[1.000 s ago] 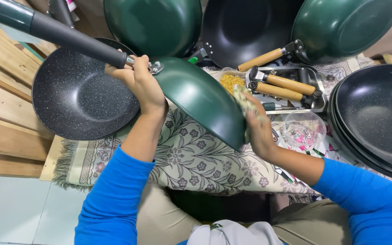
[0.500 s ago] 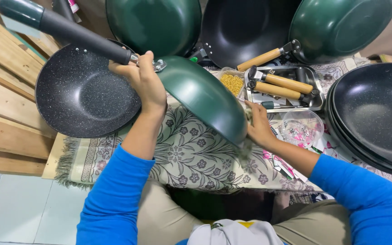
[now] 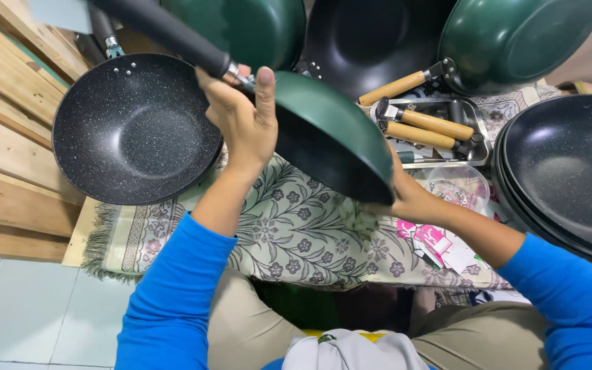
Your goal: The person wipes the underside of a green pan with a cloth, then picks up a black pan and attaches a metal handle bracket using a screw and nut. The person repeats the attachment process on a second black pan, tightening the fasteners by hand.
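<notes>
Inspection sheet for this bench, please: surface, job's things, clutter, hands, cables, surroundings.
Surface: floral cloth over a wooden bench.
Job's things: green pan, tilted, held up by its black handle.
Clutter: speckled black pan; stacked black pans; metal tray of wooden handles; clear cup; pink packets.
Hands: left hand grips the handle joint; right hand supports the rim.
Cables: nothing seen.
Surroundings: wooden planks, tiled floor.

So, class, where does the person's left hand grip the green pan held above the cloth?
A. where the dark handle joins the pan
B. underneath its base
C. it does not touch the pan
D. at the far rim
A: the left hand wraps the joint where the dark handle meets the green pan.
</notes>
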